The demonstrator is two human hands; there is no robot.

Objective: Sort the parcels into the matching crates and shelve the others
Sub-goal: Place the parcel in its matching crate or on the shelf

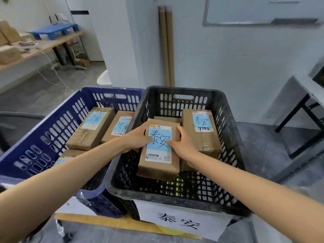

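Left hand (138, 137) and right hand (183, 145) are clasping a labelled parcel (158, 165) in a two-sided grip inside the black crate (175, 195), seemingly resting on a lower parcel (167, 118); uneven release is risking it sliding off

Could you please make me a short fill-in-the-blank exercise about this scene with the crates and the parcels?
1. The left hand and the right hand hold a parcel in the right crate, which is ____ in colour.
2. The left crate is ____ in colour.
3. The two cardboard tubes stand against the ____.
Missing words: black; blue; wall.
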